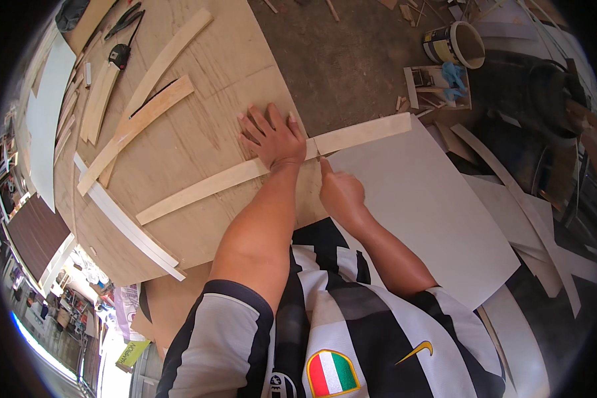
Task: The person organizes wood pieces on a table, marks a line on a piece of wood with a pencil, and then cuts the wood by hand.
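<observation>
I see a broad curved sheet of tan plywood under everything, with a flat white rectangular board to its right. Across both lies a long pale curved wooden strip, its long axis running from lower left to upper right. My left hand lies flat on it, fingers spread, pressing. My right hand, just below the strip, is curled, its forefinger pointing up at the strip's edge.
</observation>
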`<control>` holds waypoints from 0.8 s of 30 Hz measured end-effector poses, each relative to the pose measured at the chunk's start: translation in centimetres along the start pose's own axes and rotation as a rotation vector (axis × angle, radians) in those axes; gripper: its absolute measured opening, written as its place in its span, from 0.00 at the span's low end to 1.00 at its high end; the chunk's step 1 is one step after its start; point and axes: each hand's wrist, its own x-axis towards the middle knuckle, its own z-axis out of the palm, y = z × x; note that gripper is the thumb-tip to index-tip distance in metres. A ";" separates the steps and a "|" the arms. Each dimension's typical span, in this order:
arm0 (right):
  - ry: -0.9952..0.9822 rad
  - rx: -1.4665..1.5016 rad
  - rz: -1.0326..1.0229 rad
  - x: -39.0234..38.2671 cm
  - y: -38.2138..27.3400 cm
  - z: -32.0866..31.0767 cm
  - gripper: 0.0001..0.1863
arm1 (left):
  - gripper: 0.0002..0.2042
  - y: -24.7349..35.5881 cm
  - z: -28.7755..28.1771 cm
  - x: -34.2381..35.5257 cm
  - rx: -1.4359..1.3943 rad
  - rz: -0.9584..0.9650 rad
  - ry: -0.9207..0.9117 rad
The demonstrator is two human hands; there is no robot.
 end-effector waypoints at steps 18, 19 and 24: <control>0.180 0.062 0.010 1.8 1.7 4.4 0.34 | 0.28 0.6 0.1 -0.1 -0.021 0.004 0.007; 0.173 0.067 0.009 1.1 1.5 4.3 0.34 | 0.28 0.4 0.0 -0.2 -0.023 0.006 -0.014; 0.075 0.021 0.018 -1.8 1.8 4.2 0.33 | 0.28 -0.3 0.4 -0.1 -0.017 -0.011 0.016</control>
